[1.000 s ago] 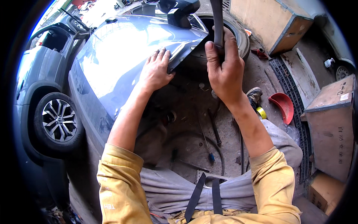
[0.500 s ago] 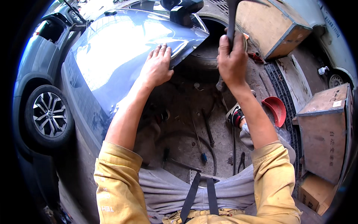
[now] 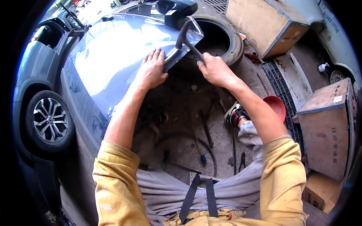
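A glossy blue-grey car door (image 3: 102,79) lies in front of me, with a black side mirror (image 3: 177,9) at its far end. My left hand (image 3: 152,70) rests flat on the panel near its right edge, fingers stretched out beside a pale, elongated recess. My right hand (image 3: 217,70) is wrapped around the handle of a dark metal hammer (image 3: 181,37). The hammer's head is over the door's right edge, just beyond my left fingertips; whether it touches the metal I cannot tell. The lower end of the handle is hidden by my right hand.
A tire (image 3: 236,45) lies beyond my right hand. On the floor are a blue-handled screwdriver (image 3: 203,158), pliers (image 3: 242,162), metal bars and a red bowl-like piece (image 3: 277,107). Wooden crates (image 3: 324,128) stand at right; a grey car (image 3: 41,71) is at left.
My right hand has swung the hammer down and to the left, from raised upright to over the door edge. My left hand stays on the panel. The whole view has shifted slightly.
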A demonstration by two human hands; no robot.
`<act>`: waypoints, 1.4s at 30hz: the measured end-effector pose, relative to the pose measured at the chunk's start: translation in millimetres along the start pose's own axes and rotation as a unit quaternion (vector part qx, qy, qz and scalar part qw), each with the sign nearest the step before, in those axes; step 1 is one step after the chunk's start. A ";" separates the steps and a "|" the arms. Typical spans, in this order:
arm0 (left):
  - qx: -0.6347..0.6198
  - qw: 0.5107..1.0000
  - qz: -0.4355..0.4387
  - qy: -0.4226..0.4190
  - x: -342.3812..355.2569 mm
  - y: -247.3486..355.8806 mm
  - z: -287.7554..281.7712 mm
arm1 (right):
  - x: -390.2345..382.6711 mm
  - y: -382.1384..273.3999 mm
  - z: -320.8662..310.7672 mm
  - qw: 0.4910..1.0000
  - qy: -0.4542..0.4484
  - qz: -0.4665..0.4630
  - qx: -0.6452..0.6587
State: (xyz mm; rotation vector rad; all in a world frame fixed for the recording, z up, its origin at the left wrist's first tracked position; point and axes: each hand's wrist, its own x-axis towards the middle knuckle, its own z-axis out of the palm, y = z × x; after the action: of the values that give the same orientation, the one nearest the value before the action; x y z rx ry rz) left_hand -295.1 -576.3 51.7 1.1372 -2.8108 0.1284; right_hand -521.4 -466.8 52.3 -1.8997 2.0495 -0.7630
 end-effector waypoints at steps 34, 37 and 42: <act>-0.007 1.000 -0.001 0.001 -2.2 0.8 -2.7 | 17.6 -22.7 -16.5 0.959 0.251 -0.010 0.133; 0.016 1.000 -0.005 -0.018 -8.1 -6.3 3.1 | 23.8 -16.7 -20.9 0.997 -0.040 0.065 0.013; 0.004 1.000 -0.019 -0.014 -12.2 -8.5 -5.2 | 22.0 -48.3 -53.4 0.978 0.167 0.019 0.124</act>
State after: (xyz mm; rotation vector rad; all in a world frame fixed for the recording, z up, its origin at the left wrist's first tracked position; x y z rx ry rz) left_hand -280.1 -573.4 55.6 1.2040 -2.8140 0.1219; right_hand -510.4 -478.0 125.9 -1.6817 2.0454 -1.3377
